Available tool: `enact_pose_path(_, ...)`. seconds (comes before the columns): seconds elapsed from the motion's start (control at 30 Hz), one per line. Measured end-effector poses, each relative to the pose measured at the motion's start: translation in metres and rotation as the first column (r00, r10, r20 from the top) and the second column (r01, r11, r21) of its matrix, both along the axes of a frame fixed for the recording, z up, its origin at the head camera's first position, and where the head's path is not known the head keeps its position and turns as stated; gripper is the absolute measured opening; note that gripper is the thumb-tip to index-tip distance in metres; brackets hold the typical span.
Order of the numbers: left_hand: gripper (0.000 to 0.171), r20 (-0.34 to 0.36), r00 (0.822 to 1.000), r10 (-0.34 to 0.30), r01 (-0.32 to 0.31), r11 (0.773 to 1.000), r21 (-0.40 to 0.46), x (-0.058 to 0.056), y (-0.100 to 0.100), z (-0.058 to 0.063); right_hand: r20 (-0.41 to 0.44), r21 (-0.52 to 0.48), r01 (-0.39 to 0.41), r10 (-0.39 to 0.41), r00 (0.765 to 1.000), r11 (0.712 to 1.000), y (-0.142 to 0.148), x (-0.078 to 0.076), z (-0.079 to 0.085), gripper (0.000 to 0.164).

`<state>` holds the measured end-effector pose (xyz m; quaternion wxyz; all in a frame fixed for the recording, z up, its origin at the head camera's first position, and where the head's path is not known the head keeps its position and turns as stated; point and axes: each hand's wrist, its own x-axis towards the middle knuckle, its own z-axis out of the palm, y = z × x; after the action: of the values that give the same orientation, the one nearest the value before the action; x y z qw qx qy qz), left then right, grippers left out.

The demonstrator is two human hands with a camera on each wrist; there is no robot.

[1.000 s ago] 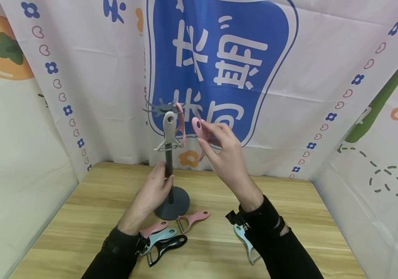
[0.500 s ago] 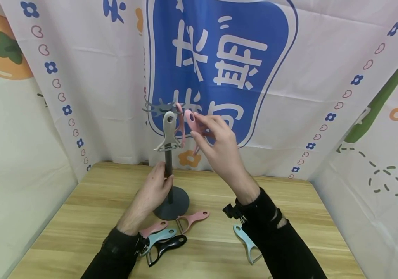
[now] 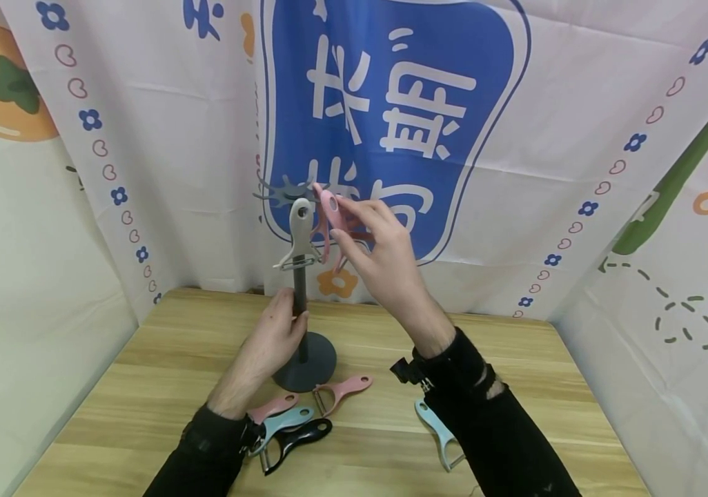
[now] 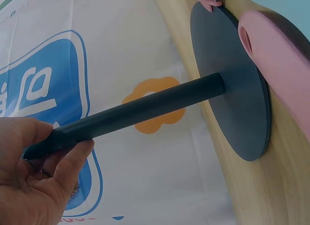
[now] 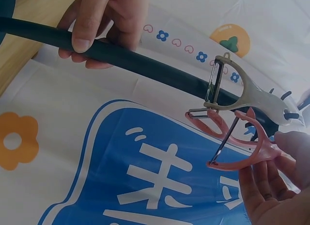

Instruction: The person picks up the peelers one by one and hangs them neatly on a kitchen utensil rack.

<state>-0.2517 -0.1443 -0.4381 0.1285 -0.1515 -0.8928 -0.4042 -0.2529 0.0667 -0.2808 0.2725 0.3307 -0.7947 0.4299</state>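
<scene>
My left hand (image 3: 274, 335) grips the pole (image 4: 140, 106) of a dark grey stand with a round base (image 3: 306, 369) and a ring of hooks (image 3: 288, 192) on top. Between thumb and fingers my right hand (image 3: 385, 252) pinches a pink peeler (image 3: 331, 207) by its handle, the hole end up beside the hooks. A light grey peeler (image 3: 301, 224) hangs on a front hook. Another pink peeler (image 5: 222, 123) hangs just right of it, partly hidden by the held one. Whether the held peeler's hole touches a hook I cannot tell.
On the wooden table (image 3: 143, 386) before the base lie a pink peeler (image 3: 348, 388), a second pink peeler (image 3: 278, 406), a light blue peeler (image 3: 290, 417) and a black peeler (image 3: 310, 431). Another light blue peeler (image 3: 433, 422) lies under the right forearm. A printed cloth (image 3: 205, 138) hangs behind.
My right hand has carried the pink peeler left and slightly up, close to the hanging pink peeler. The left hand stays on the pole.
</scene>
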Motion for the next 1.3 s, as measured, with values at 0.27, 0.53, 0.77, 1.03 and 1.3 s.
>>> enact_pose_path(0.27, 0.023, -0.003, 1.000, -0.006, 0.006, 1.000, -0.009, -0.001, 0.000, 0.000, 0.028, -0.014, -0.019, 0.020, 0.999, 1.000, -0.006, -0.002, -0.002, 0.048)
enact_pose_path(0.53, 0.023, 0.001, 1.000, -0.009, 0.009, 1.000, -0.009, 0.000, -0.001, 0.001, 0.054, -0.007, -0.025, 0.025, 0.998, 1.000, -0.011, -0.002, -0.006, 0.049)
enact_pose_path(0.77, 0.023, 0.007, 1.000, -0.004, 0.004, 1.000, -0.014, 0.000, -0.002, 0.001, 0.070, -0.009, -0.033, 0.034, 0.997, 0.999, -0.007, -0.003, -0.012, 0.051)
enact_pose_path(1.03, 0.024, -0.006, 1.000, 0.004, -0.004, 1.000, -0.024, 0.000, -0.001, 0.001, 0.096, -0.014, -0.001, 0.003, 0.995, 1.000, 0.007, 0.001, -0.021, 0.048)
enact_pose_path(1.3, 0.022, -0.017, 1.000, 0.006, -0.006, 1.000, -0.019, 0.000, 0.000, 0.000, 0.136, -0.022, 0.024, -0.021, 0.991, 0.999, 0.028, 0.005, -0.033, 0.046)
